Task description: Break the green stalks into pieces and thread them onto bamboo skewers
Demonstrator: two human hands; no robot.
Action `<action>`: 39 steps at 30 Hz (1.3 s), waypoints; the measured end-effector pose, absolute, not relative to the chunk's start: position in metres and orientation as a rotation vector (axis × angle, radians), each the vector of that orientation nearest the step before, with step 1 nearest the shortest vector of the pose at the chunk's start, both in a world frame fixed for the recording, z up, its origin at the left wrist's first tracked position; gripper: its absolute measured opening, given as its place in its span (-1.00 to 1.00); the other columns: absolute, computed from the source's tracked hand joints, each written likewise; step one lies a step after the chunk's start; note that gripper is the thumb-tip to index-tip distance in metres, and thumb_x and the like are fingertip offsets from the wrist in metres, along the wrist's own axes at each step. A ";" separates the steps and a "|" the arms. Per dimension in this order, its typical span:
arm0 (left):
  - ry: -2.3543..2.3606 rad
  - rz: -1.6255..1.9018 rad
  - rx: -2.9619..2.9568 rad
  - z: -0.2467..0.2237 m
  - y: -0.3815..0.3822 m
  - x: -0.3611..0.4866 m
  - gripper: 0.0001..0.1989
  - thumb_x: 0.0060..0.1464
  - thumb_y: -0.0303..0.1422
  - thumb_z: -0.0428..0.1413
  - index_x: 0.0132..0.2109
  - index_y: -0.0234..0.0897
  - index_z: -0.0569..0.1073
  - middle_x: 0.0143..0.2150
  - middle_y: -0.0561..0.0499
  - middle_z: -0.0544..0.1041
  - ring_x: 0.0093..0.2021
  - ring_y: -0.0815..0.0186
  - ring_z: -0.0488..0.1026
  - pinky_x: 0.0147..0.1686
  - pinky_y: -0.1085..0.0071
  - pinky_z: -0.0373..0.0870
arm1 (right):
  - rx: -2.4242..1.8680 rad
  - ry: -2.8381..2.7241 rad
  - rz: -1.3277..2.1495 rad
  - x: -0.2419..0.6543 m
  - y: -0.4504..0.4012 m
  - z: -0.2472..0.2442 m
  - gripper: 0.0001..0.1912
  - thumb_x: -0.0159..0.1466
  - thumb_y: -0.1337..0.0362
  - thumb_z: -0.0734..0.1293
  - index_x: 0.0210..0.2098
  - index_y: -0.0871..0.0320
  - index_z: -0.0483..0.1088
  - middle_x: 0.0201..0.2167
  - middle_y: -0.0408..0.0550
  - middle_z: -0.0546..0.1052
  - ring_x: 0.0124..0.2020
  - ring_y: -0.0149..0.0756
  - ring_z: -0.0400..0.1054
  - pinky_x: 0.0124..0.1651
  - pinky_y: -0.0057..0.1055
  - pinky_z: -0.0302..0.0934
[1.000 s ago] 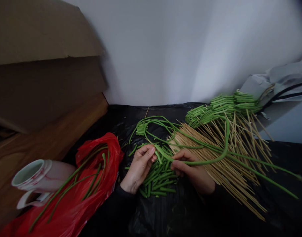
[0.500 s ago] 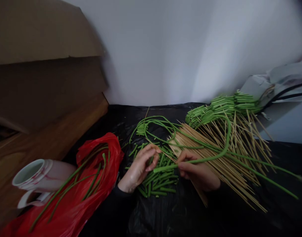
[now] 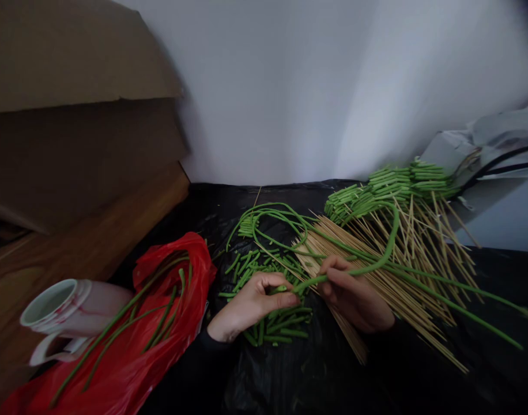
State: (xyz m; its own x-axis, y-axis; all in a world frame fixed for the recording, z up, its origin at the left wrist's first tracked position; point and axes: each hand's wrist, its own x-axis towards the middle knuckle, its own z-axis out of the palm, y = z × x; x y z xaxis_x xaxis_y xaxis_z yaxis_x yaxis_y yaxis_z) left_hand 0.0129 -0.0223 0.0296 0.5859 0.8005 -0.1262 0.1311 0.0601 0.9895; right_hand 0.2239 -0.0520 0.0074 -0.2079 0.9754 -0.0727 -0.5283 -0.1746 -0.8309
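Observation:
Between my hands runs a long green garlic scape (image 3: 378, 263), which arches back at the right. My left hand (image 3: 257, 302) pinches its cut end between thumb and fingers. Farther along, my right hand (image 3: 354, 297) is closed around the same scape, above the bamboo skewers. Beneath my left hand lies a heap of short cut scape pieces (image 3: 285, 331) on black plastic sheeting (image 3: 285, 380). Other long scapes (image 3: 285, 206) loop behind my hands. A fan of bamboo skewers (image 3: 402, 305) spreads under and beyond my right hand.
At the back right, skewered rows of cut scapes (image 3: 389, 183) are stacked; a small skewered row (image 3: 245, 226) lies behind the heap. A red plastic bag (image 3: 160, 308) with more scapes and a tipped mug (image 3: 95, 305) are at left. A cardboard box (image 3: 82, 138) and wall (image 3: 268, 104) stand behind.
My left hand has moved down and right and closed on the scape's end. My right hand has slid slightly right along the scape, and the end now bends at my left fingers.

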 end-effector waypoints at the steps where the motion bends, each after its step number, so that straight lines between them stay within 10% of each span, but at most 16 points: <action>1: 0.850 0.673 1.383 0.028 -0.022 0.013 -0.78 0.01 -0.24 0.28 -0.43 -0.33 0.58 -0.45 0.03 0.44 -0.40 0.38 0.34 -0.35 0.46 0.21 | -0.751 -0.780 1.644 0.226 -0.051 0.009 -0.74 0.15 0.12 0.49 -0.42 0.12 0.39 -0.63 -0.23 0.43 -0.60 -0.51 0.20 -0.51 -0.55 0.04; 9: 0.802 1.075 0.877 0.016 -0.018 0.016 -0.72 -0.05 -0.22 0.34 -0.39 -0.39 0.53 -0.49 0.08 0.40 -0.62 0.60 -0.03 -0.63 0.58 -0.11 | -0.881 -0.977 1.586 0.212 -0.054 0.000 -0.76 0.15 0.15 0.49 -0.43 0.13 0.40 -0.54 -0.16 0.54 -0.60 -0.49 0.25 -0.52 -0.51 0.05; 18: 0.645 1.207 0.646 0.026 -0.004 0.003 -0.71 0.13 -0.24 0.21 -0.40 -0.30 0.32 -0.47 0.11 0.29 -0.48 0.48 0.24 -0.43 0.58 0.28 | -0.878 -0.949 1.625 0.214 -0.054 0.002 -0.73 0.11 0.15 0.51 -0.49 0.15 0.39 -0.61 -0.18 0.49 -0.62 -0.50 0.24 -0.54 -0.53 0.05; 26: 0.754 0.832 1.025 0.031 -0.022 0.012 -0.76 0.16 -0.17 0.16 -0.26 -0.27 0.43 -0.55 0.13 0.29 -0.60 0.49 0.10 -0.65 0.57 -0.08 | -0.878 -1.080 1.673 0.215 -0.057 0.000 -0.76 0.12 0.14 0.50 -0.45 0.16 0.45 -0.63 -0.18 0.49 -0.63 -0.49 0.24 -0.55 -0.52 0.05; 39: 0.752 0.373 1.416 0.032 -0.028 0.011 -0.81 0.03 -0.23 0.26 -0.33 -0.28 0.52 -0.38 0.02 0.42 -0.40 0.38 0.28 -0.43 0.48 0.17 | -0.863 -0.962 1.708 0.219 -0.053 0.003 -0.72 0.09 0.08 0.52 -0.43 0.15 0.46 -0.65 -0.21 0.41 -0.63 -0.49 0.21 -0.55 -0.52 0.04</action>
State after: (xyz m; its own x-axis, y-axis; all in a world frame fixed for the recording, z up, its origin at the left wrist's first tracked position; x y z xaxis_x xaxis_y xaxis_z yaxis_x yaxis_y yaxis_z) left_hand 0.0109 -0.0280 0.0317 0.7204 0.6485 -0.2460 0.1965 0.1494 0.9691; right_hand 0.2186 -0.0533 0.0033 -0.2901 0.9498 -0.1171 -0.3922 -0.2296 -0.8908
